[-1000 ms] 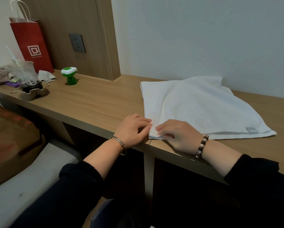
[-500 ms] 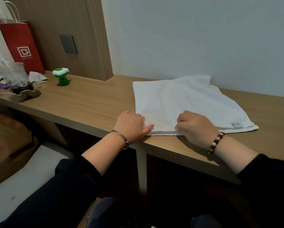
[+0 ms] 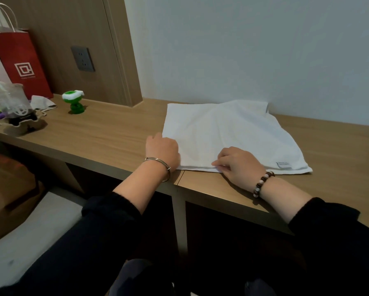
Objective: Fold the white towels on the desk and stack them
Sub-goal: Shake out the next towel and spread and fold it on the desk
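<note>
Sleeves [image 3: 106,221], black, pushed back from both wrists, lie nearest us. Next, left hand [image 3: 163,153], bangle [image 3: 158,161] at the wrist, knuckles up at the near left corner of the towel [image 3: 222,133]; its fingers are hidden beneath it, so we cannot tell whether it grips the cloth or only rests there, though we judge it is placed to steady that corner. Beside it, right hand [image 3: 237,165], bead bracelet [image 3: 262,184], fingers curled, thumb and forefinger pinching the near hem, a hold we read as readying that edge to be lifted over for a fold. One towel seen, white, spread flat on the desk [image 3: 115,133], near hem along the front edge, far edge riding up against the wall [image 3: 243,50]; label [image 3: 284,165] at the near right corner. Layers show at the hem, so we take it as already doubled once; no stack is seen. Well apart to the left: green toy [image 3: 73,102], clear cup [image 3: 17,103], red paper bag [image 3: 21,60] standing against the wood panel, socket [image 3: 82,58] above, all out of the folding space.
</note>
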The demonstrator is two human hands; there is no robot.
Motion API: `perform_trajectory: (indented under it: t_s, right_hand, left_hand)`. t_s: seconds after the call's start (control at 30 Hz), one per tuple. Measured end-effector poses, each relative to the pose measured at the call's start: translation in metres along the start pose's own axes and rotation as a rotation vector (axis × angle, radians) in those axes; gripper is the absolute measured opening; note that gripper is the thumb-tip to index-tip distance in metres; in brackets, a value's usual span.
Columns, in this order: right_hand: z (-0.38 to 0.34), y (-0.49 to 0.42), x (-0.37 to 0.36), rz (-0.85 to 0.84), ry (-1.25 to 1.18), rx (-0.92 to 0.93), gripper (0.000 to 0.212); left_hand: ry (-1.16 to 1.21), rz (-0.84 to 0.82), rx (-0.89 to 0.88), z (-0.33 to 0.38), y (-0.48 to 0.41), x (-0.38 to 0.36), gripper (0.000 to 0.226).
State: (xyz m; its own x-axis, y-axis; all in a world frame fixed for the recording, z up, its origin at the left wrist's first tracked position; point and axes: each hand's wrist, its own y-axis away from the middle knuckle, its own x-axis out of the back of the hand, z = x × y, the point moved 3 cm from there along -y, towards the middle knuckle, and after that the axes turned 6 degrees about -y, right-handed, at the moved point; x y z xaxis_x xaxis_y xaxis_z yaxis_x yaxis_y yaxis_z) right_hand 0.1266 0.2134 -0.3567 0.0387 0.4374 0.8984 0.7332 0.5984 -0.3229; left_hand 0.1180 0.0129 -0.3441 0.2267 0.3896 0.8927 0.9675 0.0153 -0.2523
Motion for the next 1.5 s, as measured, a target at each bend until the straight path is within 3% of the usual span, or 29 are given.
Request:
perform_trajectory:
  t_s: [0.2, 0.3, 0.43, 0.53, 0.7, 0.83, 1.1, 1.23, 1.3, 1.5]
  right_hand:
    - [-0.010, -0.011, -0.006, 0.006, -0.012, -0.018, 0.025]
    - [-0.008, -0.008, -0.004, -0.025, -0.030, -0.043, 0.026]
    - [0.009, 0.002, 0.010, 0.064, 0.007, -0.140, 0.032]
    - [0.026, 0.009, 0.022, 0.051, 0.027, -0.259, 0.021]
    - [0.029, 0.016, 0.040, 0.091, -0.040, -0.163, 0.017]
    - [0.029, 0.026, 0.035, -0.067, -0.076, -0.143, 0.017]
    - [0.030, 0.032, 0.032, -0.072, -0.057, -0.106, 0.008]
    - [0.036, 0.025, 0.025, -0.037, -0.041, -0.118, 0.013]
    - [0.043, 0.019, 0.025, -0.018, -0.006, -0.146, 0.011]
    - [0.055, 0.010, 0.029, 0.015, -0.081, -0.248, 0.014]
  left_hand:
    - [0.409, -0.177, -0.080, 0.031, -0.027, -0.014, 0.040]
    - [0.389, -0.296, -0.067, 0.032, -0.030, -0.027, 0.054]
    - [0.401, -0.293, -0.048, 0.031, -0.031, -0.036, 0.060]
    - [0.395, -0.299, -0.032, 0.031, -0.030, -0.035, 0.061]
    - [0.362, -0.325, -0.038, 0.031, -0.031, -0.034, 0.061]
    - [0.336, -0.353, -0.044, 0.031, -0.032, -0.035, 0.061]
    - [0.344, -0.327, -0.067, 0.030, -0.031, -0.031, 0.057]
    - [0.783, -0.095, -0.242, 0.033, -0.020, -0.008, 0.033]
    - [0.902, -0.090, -0.359, 0.040, -0.010, 0.006, 0.027]
    - [0.681, -0.042, -0.409, 0.054, -0.005, 0.019, 0.035]
